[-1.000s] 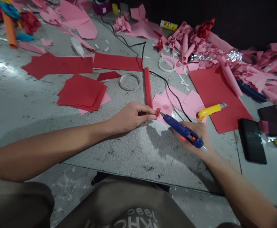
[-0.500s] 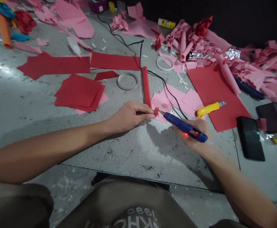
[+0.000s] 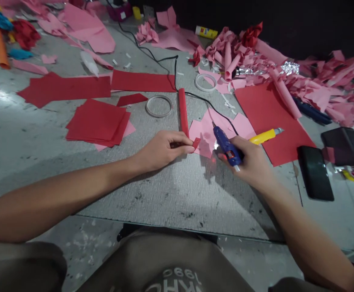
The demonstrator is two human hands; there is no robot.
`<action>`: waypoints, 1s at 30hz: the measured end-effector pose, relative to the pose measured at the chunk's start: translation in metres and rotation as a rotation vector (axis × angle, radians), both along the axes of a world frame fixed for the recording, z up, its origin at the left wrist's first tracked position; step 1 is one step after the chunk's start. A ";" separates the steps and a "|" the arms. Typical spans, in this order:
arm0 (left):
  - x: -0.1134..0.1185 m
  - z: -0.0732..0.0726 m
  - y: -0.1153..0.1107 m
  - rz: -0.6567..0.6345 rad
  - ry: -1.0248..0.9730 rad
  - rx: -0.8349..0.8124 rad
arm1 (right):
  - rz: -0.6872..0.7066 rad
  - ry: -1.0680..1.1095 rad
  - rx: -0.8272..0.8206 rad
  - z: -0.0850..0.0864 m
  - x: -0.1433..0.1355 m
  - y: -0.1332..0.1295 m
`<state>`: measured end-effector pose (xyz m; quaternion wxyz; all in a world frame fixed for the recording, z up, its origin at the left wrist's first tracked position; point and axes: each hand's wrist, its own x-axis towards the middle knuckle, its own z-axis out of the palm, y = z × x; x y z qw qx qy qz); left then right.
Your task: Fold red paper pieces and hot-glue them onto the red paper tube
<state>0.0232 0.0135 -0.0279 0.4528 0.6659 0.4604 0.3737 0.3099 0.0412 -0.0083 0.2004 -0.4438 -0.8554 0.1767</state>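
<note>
Red strip (image 3: pixel 197 143) pinched by left hand (image 3: pixel 163 150); right hand (image 3: pixel 250 162) wrapped around blue glue gun (image 3: pixel 223 142).

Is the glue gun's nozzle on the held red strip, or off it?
Off: a visible gap separates the nozzle from the red strip.

two hands (image 3: pixel 158 152) (image 3: pixel 251 162), two rings (image 3: pixel 158 116) (image 3: pixel 206 89), one cutter (image 3: pixel 262 136)

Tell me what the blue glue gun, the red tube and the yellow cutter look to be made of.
Glue gun: probably hard plastic, smooth, judging by its moulded blue body.
Red tube: likely rolled paper or thin card, mostly matte, matching the flat red sheets nearby.
Yellow cutter: apparently a smooth plastic handle, evenly coloured, with a grey blade that looks metal.
</note>
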 end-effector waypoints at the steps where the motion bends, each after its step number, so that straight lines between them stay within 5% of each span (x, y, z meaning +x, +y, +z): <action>1: 0.000 -0.001 0.000 0.009 0.012 -0.001 | 0.011 0.006 -0.007 0.000 0.000 0.001; 13: -0.003 -0.006 0.000 0.059 0.027 -0.022 | 0.179 -0.020 0.132 -0.007 0.004 0.005; 17: -0.001 -0.005 -0.002 0.061 -0.030 -0.066 | 0.172 0.195 0.191 -0.004 -0.011 -0.011; 30: 0.009 0.012 -0.015 -0.034 -0.190 -0.099 | -0.041 0.858 -0.598 -0.014 -0.052 -0.037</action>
